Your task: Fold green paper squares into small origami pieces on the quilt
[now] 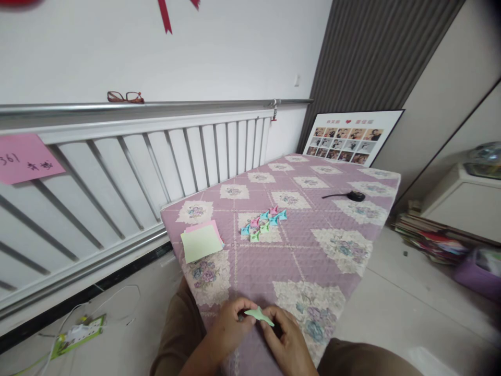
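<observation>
Both of my hands pinch a small folded piece of light green paper [258, 315] at the near edge of the purple quilted surface [313, 256]. My left hand [230, 326] holds its left end, my right hand [285, 339] its right end. Farther out on the cloth lie several small folded paper shapes [263, 222] in pink, blue and green, grouped in rows. A stack of square paper sheets [201, 241], light green on top of pink, rests at the left edge of the surface.
A black cord with a small black object [350, 196] lies at the far right of the cloth. A framed photo collage [348, 137] leans on the wall behind. White railing [136, 156] runs along the left, with glasses [125, 97] on it. Books and a purple bin [475, 266] sit on the floor, right.
</observation>
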`<state>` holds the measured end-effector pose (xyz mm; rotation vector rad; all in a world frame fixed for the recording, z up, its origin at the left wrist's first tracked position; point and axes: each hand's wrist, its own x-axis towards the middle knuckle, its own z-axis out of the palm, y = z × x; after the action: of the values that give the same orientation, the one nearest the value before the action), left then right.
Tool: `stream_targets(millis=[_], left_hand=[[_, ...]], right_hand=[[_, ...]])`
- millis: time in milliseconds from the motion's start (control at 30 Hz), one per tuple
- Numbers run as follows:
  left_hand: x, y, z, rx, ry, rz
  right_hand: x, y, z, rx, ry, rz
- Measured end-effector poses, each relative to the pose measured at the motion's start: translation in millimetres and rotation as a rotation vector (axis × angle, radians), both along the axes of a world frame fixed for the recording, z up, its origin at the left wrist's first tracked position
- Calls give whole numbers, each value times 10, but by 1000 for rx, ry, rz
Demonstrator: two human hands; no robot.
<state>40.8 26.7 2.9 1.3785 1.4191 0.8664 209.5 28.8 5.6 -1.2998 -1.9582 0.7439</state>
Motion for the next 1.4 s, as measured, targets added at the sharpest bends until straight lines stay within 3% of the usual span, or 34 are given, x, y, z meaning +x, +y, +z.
stream_targets(millis=[400,667,867,1133,1400], left_hand=[[68,-13,-106,70,86,67],[90,-28,-68,78,79,94],[150,-67,-70,158,236,104],[205,-73,89,119,274,131],[290,-103,9,256,397,117]], right_hand=[[-19,3,-18,31,-26,-13],[-28,17,-36,12,-59,-26],[-24,10,-17,4,-14,-16],[-34,-10,-40,47,-89,-24],[-56,-8,-181,171,-126,-71]])
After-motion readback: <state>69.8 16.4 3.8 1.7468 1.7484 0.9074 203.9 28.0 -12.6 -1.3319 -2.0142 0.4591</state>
